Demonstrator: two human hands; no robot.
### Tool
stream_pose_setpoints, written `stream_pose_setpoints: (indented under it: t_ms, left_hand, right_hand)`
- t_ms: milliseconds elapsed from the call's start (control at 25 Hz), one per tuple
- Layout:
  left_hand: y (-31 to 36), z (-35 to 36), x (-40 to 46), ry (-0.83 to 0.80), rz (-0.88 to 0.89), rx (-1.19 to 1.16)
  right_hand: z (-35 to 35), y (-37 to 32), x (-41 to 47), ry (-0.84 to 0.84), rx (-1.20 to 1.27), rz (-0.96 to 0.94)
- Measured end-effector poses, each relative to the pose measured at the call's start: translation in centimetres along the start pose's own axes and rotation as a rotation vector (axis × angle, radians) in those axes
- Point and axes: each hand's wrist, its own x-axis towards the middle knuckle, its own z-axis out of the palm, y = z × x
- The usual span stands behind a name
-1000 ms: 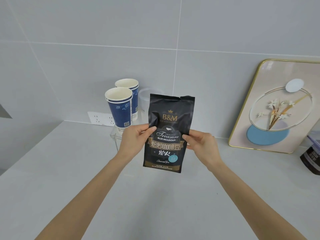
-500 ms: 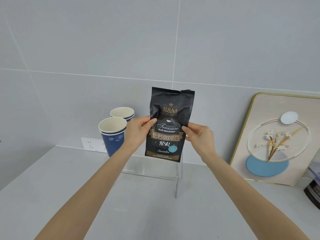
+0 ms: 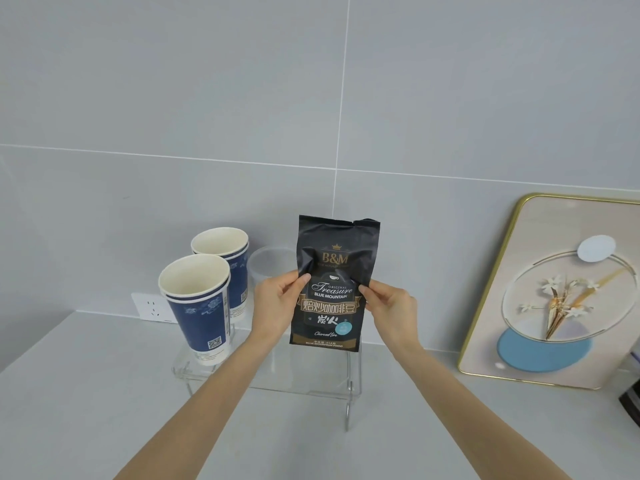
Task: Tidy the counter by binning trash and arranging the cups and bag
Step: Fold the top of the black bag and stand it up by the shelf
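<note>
- Two bare forearms reach forward from the bottom edge of the head view, and both hands meet on one black coffee bag (image 3: pixel 331 285), held upright over the right part of a clear acrylic riser (image 3: pixel 270 377) on the grey counter (image 3: pixel 86 393).
- The left hand (image 3: pixel 275 306) is pinched shut on the bag's left edge, thumb on the printed front and the other fingers hidden behind it.
- The right hand (image 3: pixel 389 311) is clamped on the right edge the same way, thumb tip pressing the front panel, wrist bent a little outward.
- The bag's bottom edge sits right at the riser's back line; I cannot tell whether it touches the shelf or hangs just above it.
- The front reads "B&M" under a small crown, then "ORIGINAL Treasure BLUE MOUNTAIN", a gold band of Chinese characters, "Charcoal fire", and "BLUE MOUNTAIN FOOD" at the foot; the blue round sticker is too small to read.
- The near blue paper cup stack (image 3: pixel 199 306), standing on the riser's left end, shows a QR code low on its side; the far blue paper cup stack (image 3: pixel 230 271) is just behind it and partly covered.
- A translucent plastic cup (image 3: pixel 272 268) stands behind the left hand, its lower half hidden.
- A white wall socket (image 3: pixel 152 306) is partly blocked by the near stack.
- The gold-framed picture (image 3: pixel 568 292) leans on the tiled wall, cut off at the right edge.
</note>
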Motion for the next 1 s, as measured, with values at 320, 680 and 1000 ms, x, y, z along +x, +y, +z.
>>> stream_pose_setpoints:
  t_ms: [320,680,1000]
  left_hand:
    - [-1.4,0.8,1.5,-0.167,0.01,0.166]
    - [-1.7,0.9,2.4,-0.24,0.03,0.361]
    - [-2.3,1.1,1.6,-0.197,0.023,0.332]
  right_hand:
    - [0.8,1.2,2.0,0.045,-0.044,0.028]
    - [1.2,1.7,2.8,0.063,-0.114,-0.021]
    - [1.0,0.1,2.8,-0.043,-0.178,-0.017]
